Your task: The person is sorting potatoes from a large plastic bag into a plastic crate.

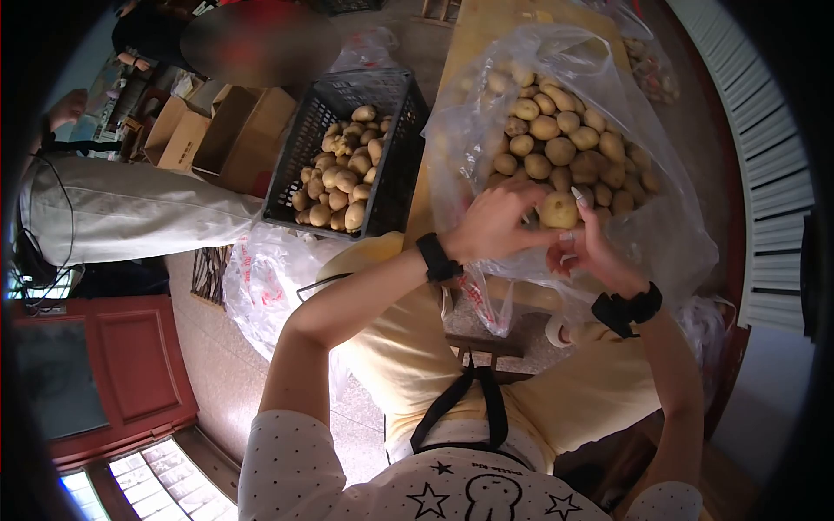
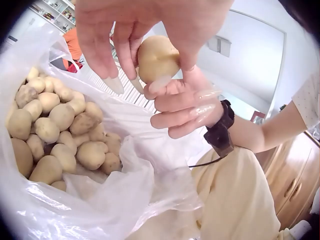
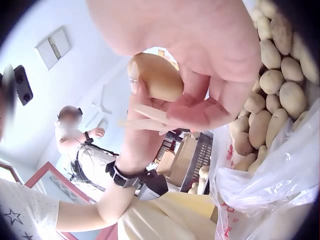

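Note:
A pale yellow-brown potato (image 1: 559,210) (image 2: 157,59) (image 3: 158,77) is held between both hands, above an open clear plastic bag (image 1: 678,234) full of potatoes (image 2: 61,117). The left hand (image 1: 497,224) (image 2: 150,20) grips it from the left with thumb and fingers. From the other side, the right hand (image 1: 599,253) (image 3: 200,45) holds the same potato, its other fingers curled below. A dark dent shows on the potato's upper face in the head view. Where the palms face it, the contact is partly hidden.
Left of the bag stands a black crate (image 1: 398,143) holding more potatoes. Behind it are open cardboard boxes (image 1: 239,139). Another person's light trousers (image 1: 148,208) show at the left. The bag lies on a wooden surface (image 1: 473,35); a plastic bag (image 1: 261,278) hangs below the crate.

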{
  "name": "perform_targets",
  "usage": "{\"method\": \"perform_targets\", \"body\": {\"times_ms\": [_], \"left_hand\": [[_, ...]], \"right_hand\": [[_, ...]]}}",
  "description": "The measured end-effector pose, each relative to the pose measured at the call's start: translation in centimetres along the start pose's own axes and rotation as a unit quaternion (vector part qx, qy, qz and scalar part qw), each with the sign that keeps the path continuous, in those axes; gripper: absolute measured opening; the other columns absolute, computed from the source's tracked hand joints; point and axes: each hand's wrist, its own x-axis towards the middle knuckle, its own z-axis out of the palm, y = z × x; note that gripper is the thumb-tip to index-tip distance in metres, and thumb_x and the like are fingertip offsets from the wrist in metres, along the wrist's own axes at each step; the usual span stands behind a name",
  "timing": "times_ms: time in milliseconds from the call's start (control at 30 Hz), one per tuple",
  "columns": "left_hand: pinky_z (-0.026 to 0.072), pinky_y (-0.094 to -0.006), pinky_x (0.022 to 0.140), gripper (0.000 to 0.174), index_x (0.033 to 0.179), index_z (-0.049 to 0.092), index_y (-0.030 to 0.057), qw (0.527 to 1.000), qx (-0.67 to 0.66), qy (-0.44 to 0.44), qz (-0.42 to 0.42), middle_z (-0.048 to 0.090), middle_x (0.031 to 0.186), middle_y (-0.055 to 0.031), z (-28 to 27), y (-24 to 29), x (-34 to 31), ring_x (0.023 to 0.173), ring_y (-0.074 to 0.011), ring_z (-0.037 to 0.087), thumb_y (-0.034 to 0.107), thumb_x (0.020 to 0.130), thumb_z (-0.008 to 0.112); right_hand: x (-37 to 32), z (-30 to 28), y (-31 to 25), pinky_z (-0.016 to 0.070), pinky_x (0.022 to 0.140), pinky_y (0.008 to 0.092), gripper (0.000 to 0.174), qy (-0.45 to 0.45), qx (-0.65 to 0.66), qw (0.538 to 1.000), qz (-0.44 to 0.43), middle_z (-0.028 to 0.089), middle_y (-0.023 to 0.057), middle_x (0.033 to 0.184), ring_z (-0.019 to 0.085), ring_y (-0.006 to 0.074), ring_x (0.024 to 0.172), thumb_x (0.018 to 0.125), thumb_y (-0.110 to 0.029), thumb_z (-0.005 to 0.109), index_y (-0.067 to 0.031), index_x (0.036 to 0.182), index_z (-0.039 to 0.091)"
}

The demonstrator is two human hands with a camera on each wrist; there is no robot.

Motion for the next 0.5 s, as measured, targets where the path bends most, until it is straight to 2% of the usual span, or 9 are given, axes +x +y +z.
{"method": "perform_targets", "body": {"times_ms": [133, 167, 200, 267, 300, 333, 367, 433, 500], "left_hand": [[0.049, -0.0317, 0.067, 0.052, 0.093, 0.066, 0.0001, 0.982, -0.136, 0.04, -0.125, 0.067, 0.078, -0.0125, -1.5, -2.0, 1.0, 0.069, -0.0219, 0.064, 0.048, 0.073, 0.068], [0.0483, -0.0302, 0.067, 0.052, 0.095, 0.066, -0.001, 0.968, -0.107, 0.024, -0.228, 0.066, 0.078, -0.0098, -3.2, -1.9, 1.1, 0.071, -0.0168, 0.063, 0.047, 0.073, 0.068], [0.0479, -0.0295, 0.066, 0.052, 0.093, 0.067, -0.0021, 0.968, -0.159, 0.102, -0.164, 0.066, 0.076, -0.009, -2.8, -5.8, 1.1, 0.07, -0.0154, 0.062, 0.046, 0.074, 0.067], [0.0489, -0.0272, 0.064, 0.052, 0.094, 0.065, -0.0029, 0.946, -0.148, 0.176, -0.229, 0.065, 0.079, -0.009, -4.7, -12.1, 1.1, 0.069, -0.0149, 0.062, 0.046, 0.077, 0.065], [0.0493, -0.025, 0.07, 0.051, 0.103, 0.061, -0.0014, 0.907, -0.226, 0.167, -0.315, 0.064, 0.09, -0.0056, -6.7, -12.4, 0.5, 0.079, -0.0123, 0.061, 0.046, 0.086, 0.058], [0.0507, -0.0259, 0.072, 0.057, 0.103, 0.06, 0.0, 0.862, -0.264, 0.227, -0.368, 0.064, 0.092, -0.0062, -7.5, -14.9, 0.0, 0.08, -0.0141, 0.062, 0.053, 0.082, 0.059], [0.0515, -0.0259, 0.073, 0.065, 0.102, 0.06, 0.0004, 0.82, -0.279, 0.249, -0.434, 0.063, 0.093, -0.0075, -9.1, -16.7, -1.3, 0.081, -0.0154, 0.063, 0.06, 0.076, 0.061], [0.0513, -0.026, 0.074, 0.069, 0.101, 0.06, -0.0007, 0.813, -0.223, 0.258, -0.471, 0.062, 0.09, -0.0074, -11.1, -23.4, -5.7, 0.084, -0.0172, 0.063, 0.063, 0.073, 0.062], [0.0502, -0.0312, 0.081, 0.092, 0.116, 0.056, -0.0064, 0.793, 0.118, 0.207, -0.56, 0.06, 0.114, -0.0193, -13.1, -27.1, -9.5, 0.1, -0.0252, 0.061, 0.071, 0.065, 0.062]], "right_hand": [[-0.2, 0.1, -0.6, 0.0437, 0.059, 0.0251, 0.081, 0.023, -0.082, 0.996, -0.016, 0.063, 0.0084, 0.074, 0.054, 0.0138, 0.063, 0.09, -0.066, 0.012, -0.0023, 0.105, 0.059], [-0.1, -0.2, -0.5, 0.0437, 0.059, 0.0251, 0.081, 0.019, -0.084, 0.996, -0.018, 0.063, 0.0084, 0.074, 0.054, 0.0138, 0.063, 0.09, -0.066, 0.012, -0.0023, 0.105, 0.059], [0.1, -0.7, 0.0, 0.0433, 0.057, 0.0259, 0.071, 0.04, -0.133, 0.989, -0.054, 0.062, 0.0073, 0.071, 0.054, 0.013, 0.061, 0.092, -0.06, 0.022, -0.0015, 0.106, 0.06], [0.4, -1.8, 0.9, 0.043, 0.054, 0.0268, 0.061, 0.06, -0.18, 0.978, -0.092, 0.061, 0.0061, 0.069, 0.054, 0.0122, 0.059, 0.095, -0.053, 0.031, -0.0007, 0.107, 0.06], [0.6, -2.3, 1.3, 0.0427, 0.052, 0.0286, 0.044, 0.108, -0.316, 0.928, -0.163, 0.061, 0.0065, 0.067, 0.054, 0.0135, 0.057, 0.093, -0.04, 0.042, -0.0018, 0.105, 0.061], [0.6, -2.6, 1.6, 0.0423, 0.051, 0.0304, 0.029, 0.154, -0.443, 0.853, -0.23, 0.06, 0.0068, 0.065, 0.055, 0.0149, 0.054, 0.091, -0.027, 0.053, -0.0028, 0.103, 0.061], [0.5, -2.7, 1.5, 0.0423, 0.051, 0.0304, 0.029, 0.155, -0.441, 0.853, -0.231, 0.06, 0.0068, 0.065, 0.055, 0.0149, 0.054, 0.091, -0.027, 0.053, -0.0028, 0.103, 0.061], [0.3, -2.8, 1.3, 0.0424, 0.05, 0.0348, 0.02, 0.232, -0.543, 0.748, -0.303, 0.059, 0.0101, 0.063, 0.056, 0.0216, 0.053, 0.082, -0.011, 0.061, -0.0049, 0.102, 0.061], [-0.5, -2.3, 0.4, 0.0429, 0.052, 0.0363, 0.02, 0.229, -0.529, 0.765, -0.286, 0.059, 0.0114, 0.065, 0.056, 0.0247, 0.054, 0.083, -0.012, 0.06, -0.0054, 0.101, 0.061]]}}
